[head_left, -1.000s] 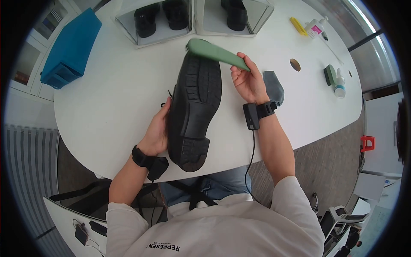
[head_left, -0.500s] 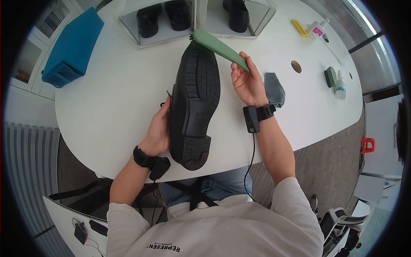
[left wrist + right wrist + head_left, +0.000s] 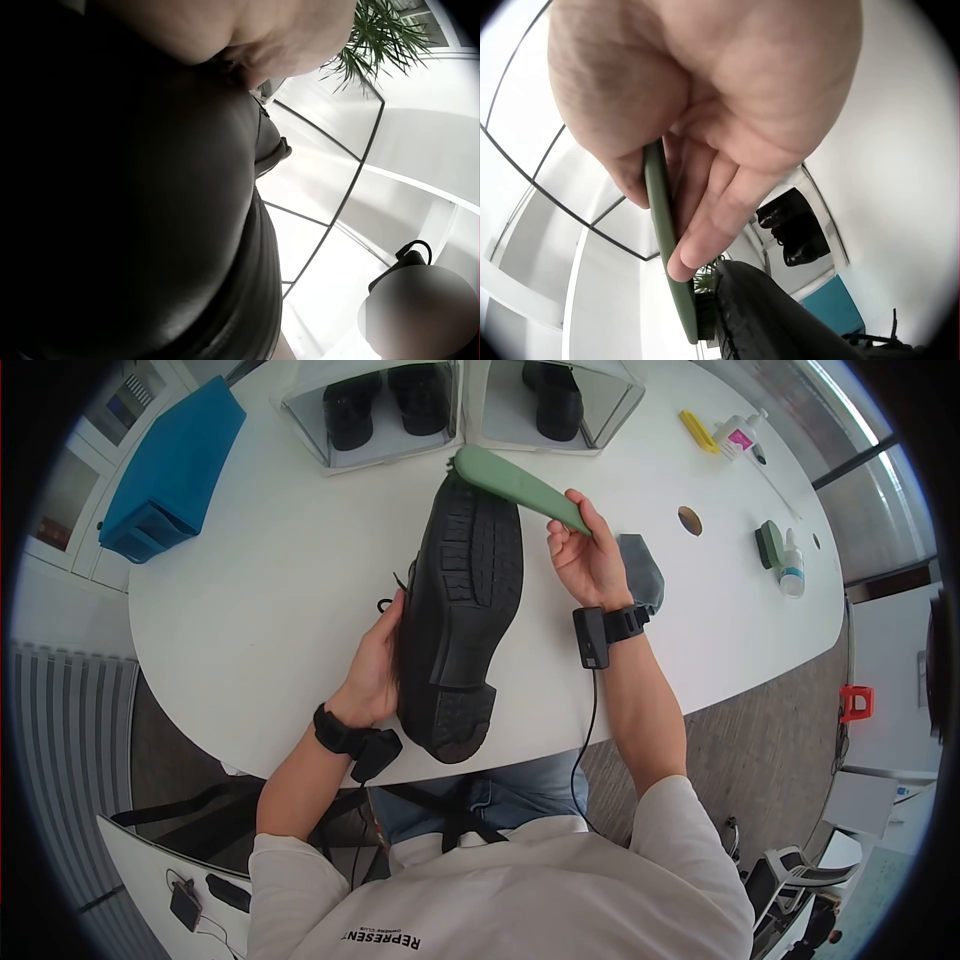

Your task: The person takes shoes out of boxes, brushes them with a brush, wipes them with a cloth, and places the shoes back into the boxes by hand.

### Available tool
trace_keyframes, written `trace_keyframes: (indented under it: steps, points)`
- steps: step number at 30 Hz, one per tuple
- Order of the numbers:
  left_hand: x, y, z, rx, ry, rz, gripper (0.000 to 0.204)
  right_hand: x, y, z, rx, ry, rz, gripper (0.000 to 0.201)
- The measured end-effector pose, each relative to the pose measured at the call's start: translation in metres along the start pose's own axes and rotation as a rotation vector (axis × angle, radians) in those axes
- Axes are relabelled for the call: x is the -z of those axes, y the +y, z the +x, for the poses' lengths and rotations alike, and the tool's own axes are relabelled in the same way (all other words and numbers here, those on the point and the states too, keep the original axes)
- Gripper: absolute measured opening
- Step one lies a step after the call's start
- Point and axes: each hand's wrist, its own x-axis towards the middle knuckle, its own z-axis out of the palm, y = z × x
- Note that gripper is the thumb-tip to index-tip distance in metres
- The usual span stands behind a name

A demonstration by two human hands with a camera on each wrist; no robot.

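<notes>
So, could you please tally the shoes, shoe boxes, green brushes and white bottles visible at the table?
Shoes: 4
Shoe boxes: 2
Green brushes: 2
White bottles: 2
Total: 10

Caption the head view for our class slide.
Left hand holds a black shoe, sole showing; right hand holds a green brush at its toe.

The place looked like an office: an office chair (image 3: 805, 867) stood near the white table (image 3: 250, 630), with glass-paned white cabinets (image 3: 72, 488) opposite.
</notes>
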Motion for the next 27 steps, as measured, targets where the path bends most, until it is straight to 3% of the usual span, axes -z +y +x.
trace_keyframes:
  steps: [8,11,13,18,20,21,24,26,27]
  points:
    - [-0.002,-0.002,0.0,-0.021,-0.003,0.003,0.049,-0.004,-0.001,0.001,0.038,0.073,0.025,0.024]
    - [0.002,-0.001,0.002,-0.016,0.008,-0.005,0.049,-0.003,0.001,-0.002,-0.026,0.017,-0.119,0.024]
    - [0.001,0.0,0.003,-0.031,0.014,-0.012,0.049,-0.005,0.004,-0.002,-0.108,-0.149,-0.181,0.024]
    - [0.004,0.0,0.004,-0.012,-0.018,-0.039,0.049,-0.007,0.006,-0.005,-0.073,-0.03,-0.216,0.024]
    - [0.0,-0.001,0.005,-0.056,0.035,-0.064,0.05,-0.005,0.001,-0.007,-0.308,-0.324,-0.31,0.024]
    - [0.0,0.0,0.006,-0.058,0.035,-0.064,0.05,-0.002,0.004,-0.006,-0.308,-0.325,-0.31,0.024]
    - [0.005,0.001,0.006,-0.054,0.04,-0.053,0.05,-0.003,0.013,-0.003,-0.207,-0.231,-0.182,0.025]
    - [0.005,0.002,0.005,-0.038,0.002,-0.075,0.05,-0.003,0.012,0.0,-0.058,0.02,-0.06,0.025]
    - [0.006,0.001,0.005,-0.034,0.005,-0.079,0.05,-0.002,0.011,0.001,-0.06,0.026,-0.06,0.025]
